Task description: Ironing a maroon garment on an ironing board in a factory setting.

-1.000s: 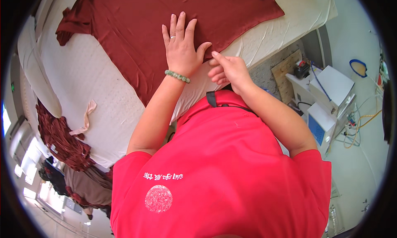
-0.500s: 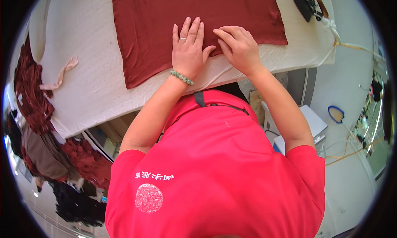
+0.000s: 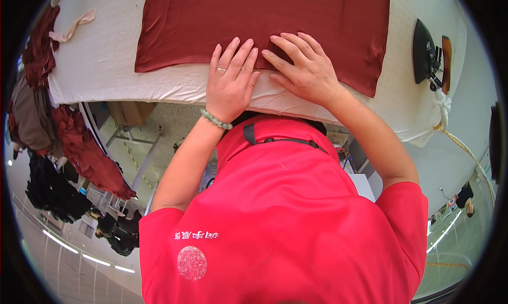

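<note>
A smooth dark red cloth (image 3: 254, 18) lies spread on a padded board with a white cover (image 3: 100, 82). My left hand (image 3: 230, 79) rests flat at the cloth's near edge, fingers stretched over the fabric, a ring on one finger and a green bead bracelet (image 3: 216, 119) at the wrist. Just right of it, my right hand (image 3: 304, 66) lies with its fingers spread on the same edge. Neither hand holds anything. The far end of the cloth runs out of the picture.
An iron (image 3: 423, 53) with a wooden handle stands on the board at the right, its cord (image 3: 465, 145) trailing off that side. A pale strip of fabric (image 3: 74, 25) lies at the upper left. Dark red garments (image 3: 87, 150) hang beyond the board's left end.
The view has turned, so the board and iron appear shifted. My right hand's fingers, bent together before, are now spread out on the cloth. My left hand stays flat at the edge.
</note>
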`<action>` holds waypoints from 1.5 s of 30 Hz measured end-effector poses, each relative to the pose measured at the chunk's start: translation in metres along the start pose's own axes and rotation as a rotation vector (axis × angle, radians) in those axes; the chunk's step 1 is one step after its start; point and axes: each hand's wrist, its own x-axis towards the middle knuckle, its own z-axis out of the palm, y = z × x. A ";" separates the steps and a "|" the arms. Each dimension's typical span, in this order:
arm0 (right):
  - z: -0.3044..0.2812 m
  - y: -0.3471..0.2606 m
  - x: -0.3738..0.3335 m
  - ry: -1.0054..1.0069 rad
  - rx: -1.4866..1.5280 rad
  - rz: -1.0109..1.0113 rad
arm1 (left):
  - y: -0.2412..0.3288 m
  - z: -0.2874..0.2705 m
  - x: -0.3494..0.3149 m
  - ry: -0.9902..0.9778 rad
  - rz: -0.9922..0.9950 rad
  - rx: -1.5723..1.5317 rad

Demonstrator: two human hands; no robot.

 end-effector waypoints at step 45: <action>-0.144 0.134 -0.031 0.212 -0.683 0.321 | 0.031 0.016 -0.031 0.186 -0.202 0.078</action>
